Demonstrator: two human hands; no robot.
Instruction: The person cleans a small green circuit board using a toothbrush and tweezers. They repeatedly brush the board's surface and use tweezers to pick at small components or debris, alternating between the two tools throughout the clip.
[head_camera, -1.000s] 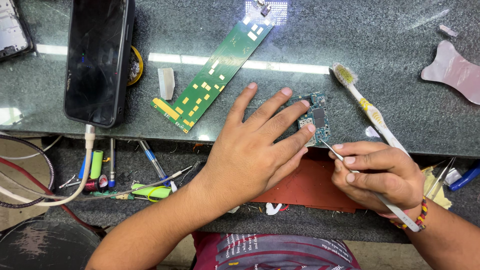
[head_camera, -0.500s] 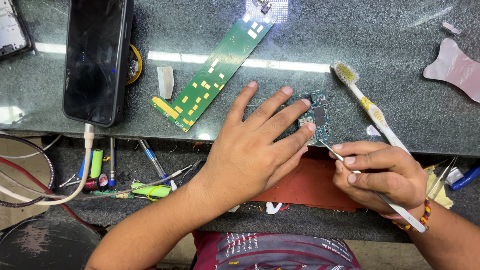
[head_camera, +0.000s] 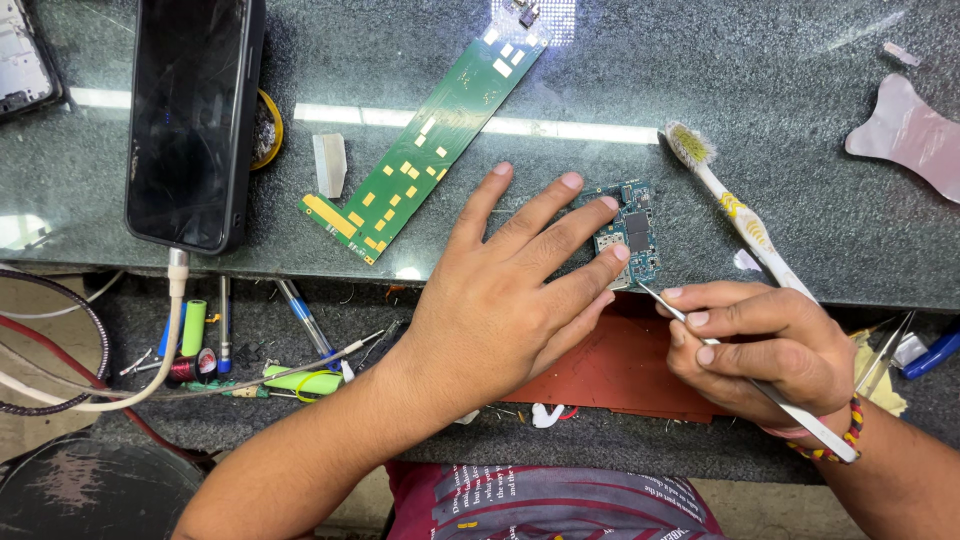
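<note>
Here, the left hand (head_camera: 500, 300) is lying flat with its fingers (head_camera: 575, 215) spread wide, pressing down on a small blue circuit board (head_camera: 632, 228) that is sitting close to the front edge of the dark tabletop (head_camera: 780, 90). The right hand (head_camera: 765, 345) is pinching silver tweezers (head_camera: 745, 375) tight in its fingers, and their tip is touching the board's near corner. A toothbrush (head_camera: 735, 215) is lying just beside the board on the right. A long green board (head_camera: 430, 135) and a black phone (head_camera: 192, 115) are resting further left. There is open room behind the board.
</note>
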